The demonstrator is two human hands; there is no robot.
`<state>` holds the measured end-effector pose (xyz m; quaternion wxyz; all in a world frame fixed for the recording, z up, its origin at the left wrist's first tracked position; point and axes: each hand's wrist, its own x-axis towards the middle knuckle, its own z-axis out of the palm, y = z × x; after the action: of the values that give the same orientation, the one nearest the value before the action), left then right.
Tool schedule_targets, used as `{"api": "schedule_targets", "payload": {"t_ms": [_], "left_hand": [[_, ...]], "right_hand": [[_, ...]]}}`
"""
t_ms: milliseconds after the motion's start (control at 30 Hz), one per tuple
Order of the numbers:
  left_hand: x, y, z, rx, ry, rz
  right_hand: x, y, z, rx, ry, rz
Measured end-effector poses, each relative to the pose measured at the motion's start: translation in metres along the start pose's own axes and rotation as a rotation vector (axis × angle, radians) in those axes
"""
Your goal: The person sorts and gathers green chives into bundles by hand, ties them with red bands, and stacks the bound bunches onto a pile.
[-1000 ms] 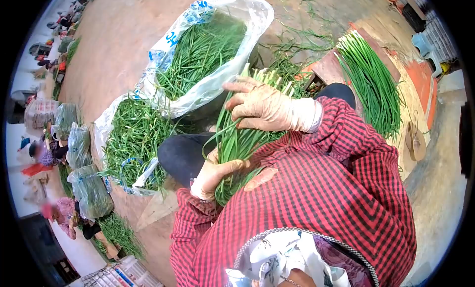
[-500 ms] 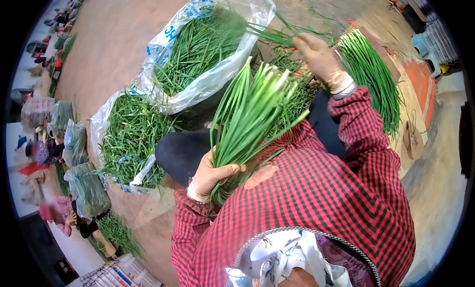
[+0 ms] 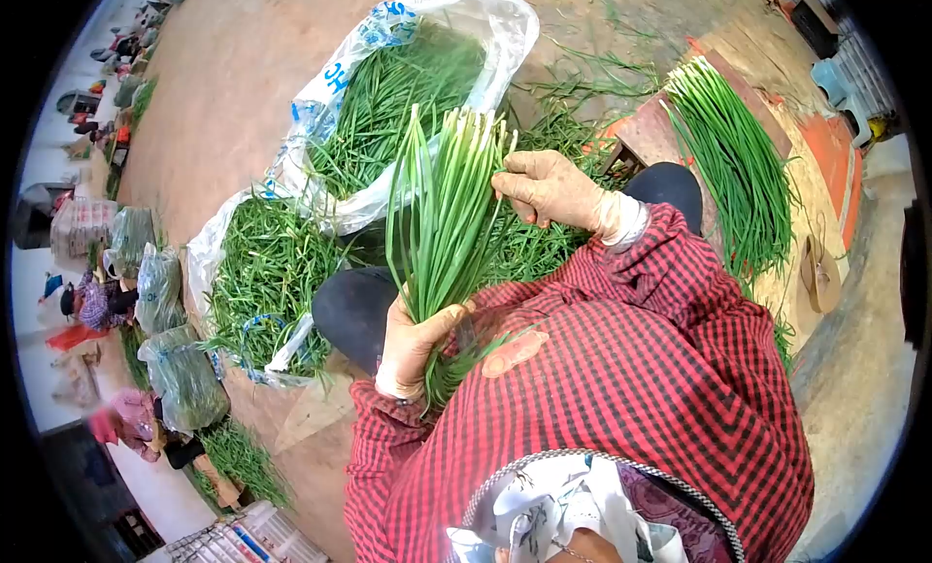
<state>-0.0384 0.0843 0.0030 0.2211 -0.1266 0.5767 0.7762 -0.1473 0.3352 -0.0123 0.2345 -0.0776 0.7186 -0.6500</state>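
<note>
My left hand [image 3: 417,345], in a thin pale glove, is wrapped round the lower part of a bunch of garlic chives [image 3: 449,209]. The bunch stands nearly upright in front of my lap, its pale cut ends at the top and its leaf tips drooping below the fist. My right hand [image 3: 553,189], gloved too, is at the upper right edge of the bunch, with thumb and forefinger pinched on stalks there. How many stalks it pinches I cannot make out.
A clear plastic bag [image 3: 512,44] of loose greens lies ahead, with another heap of greens [image 3: 257,281] at left. A tidy pile of chives [image 3: 733,170] rests on a board at right, near a sandal [image 3: 823,275]. Other people [image 3: 131,422] sit far left beside filled bags [image 3: 182,379].
My right hand has come down and inward from the upper right, where it held loose green leaves, to the edge of the bunch. The bunch has shifted slightly left and stands straighter.
</note>
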Motion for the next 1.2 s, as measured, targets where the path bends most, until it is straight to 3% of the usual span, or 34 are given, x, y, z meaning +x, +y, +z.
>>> {"api": "schedule_targets", "payload": {"t_ms": [167, 200, 300, 367, 433, 500, 533, 567, 633, 700, 767, 833, 933, 1033, 1100, 1200], "left_hand": [[-0.007, 0.009, -0.016, 0.148, -0.039, -0.063], [-0.008, 0.005, -0.016, 0.130, -0.039, -0.044], [-0.011, -0.001, -0.024, 0.128, -0.097, -0.076], [-0.017, 0.004, -0.020, 0.115, -0.065, -0.079], [-0.019, 0.005, -0.028, 0.115, -0.068, -0.078], [-0.018, 0.004, -0.029, 0.151, -0.054, -0.086], [-0.016, 0.003, -0.028, 0.149, -0.049, -0.086], [-0.015, 0.002, -0.027, 0.149, -0.044, -0.086], [-0.013, 0.000, -0.024, 0.151, -0.045, -0.088], [-0.013, 0.001, -0.023, 0.151, -0.044, -0.084], [-0.017, 0.004, -0.024, 0.137, -0.061, -0.079], [-0.022, 0.006, -0.025, 0.127, -0.048, -0.089], [-0.026, 0.003, -0.031, 0.136, -0.076, -0.105], [-0.024, 0.001, -0.034, 0.159, -0.134, -0.119], [-0.024, 0.002, -0.036, 0.171, -0.163, -0.148], [-0.023, 0.005, -0.033, 0.275, -0.191, -0.145]], "right_hand": [[0.000, 0.010, -0.021, -0.098, 0.151, 0.025], [0.008, 0.034, -0.030, -0.106, 0.217, -0.128], [0.004, 0.042, -0.064, -0.241, 0.413, 0.010], [-0.002, 0.035, -0.092, -0.565, 0.491, 0.194], [-0.004, 0.040, -0.095, -0.626, 0.378, 0.197], [-0.016, 0.031, -0.071, -0.608, 0.387, 0.007], [-0.021, 0.010, -0.058, -0.277, 0.254, 0.059], [-0.018, 0.010, -0.049, -0.202, 0.197, -0.065], [-0.019, -0.002, -0.029, -0.450, 0.223, -0.225], [-0.012, 0.003, -0.028, -0.466, 0.290, -0.332], [-0.011, -0.002, -0.033, -0.204, 0.231, -0.146], [-0.010, 0.005, -0.042, -0.292, 0.245, -0.254], [-0.003, 0.027, -0.086, -0.487, 0.465, -0.016], [-0.011, 0.012, -0.088, -0.619, 0.328, -0.200], [-0.017, -0.023, -0.074, -0.486, -0.025, -0.228], [-0.011, -0.031, -0.058, -0.447, -0.303, -0.235]]}}
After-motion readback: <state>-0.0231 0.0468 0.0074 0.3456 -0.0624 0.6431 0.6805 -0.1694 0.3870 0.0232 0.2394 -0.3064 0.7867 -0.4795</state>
